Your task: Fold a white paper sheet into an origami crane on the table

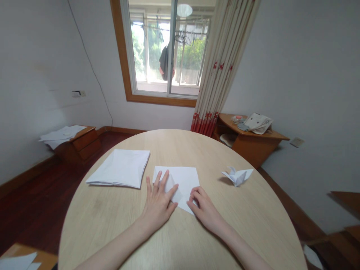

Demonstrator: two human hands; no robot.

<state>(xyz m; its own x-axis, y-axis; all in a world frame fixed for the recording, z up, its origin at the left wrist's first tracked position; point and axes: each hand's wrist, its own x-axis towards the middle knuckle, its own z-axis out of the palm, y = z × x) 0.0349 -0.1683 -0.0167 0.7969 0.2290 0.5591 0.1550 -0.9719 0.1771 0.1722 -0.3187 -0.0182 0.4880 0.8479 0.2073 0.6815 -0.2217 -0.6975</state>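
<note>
A white sheet of paper (187,180) lies on the round table in front of me, with a folded flap at its left side. My left hand (160,195) rests on that flap, its fingers spread and pressing flat. At the paper's right edge, my right hand (201,206) is curled, thumb and fingertips closed around the lower right part of the sheet. A folded white paper crane (237,176) stands on the table to the right, apart from both hands. To the left lies a stack of white square paper (120,167).
The round wooden table (174,146) has a curved edge all round. Behind it, a corner desk (253,144) holds a cloth bag (258,123). A low drawer cabinet (84,144) with papers on top stands at left. A curtain (222,63) hangs beside the window.
</note>
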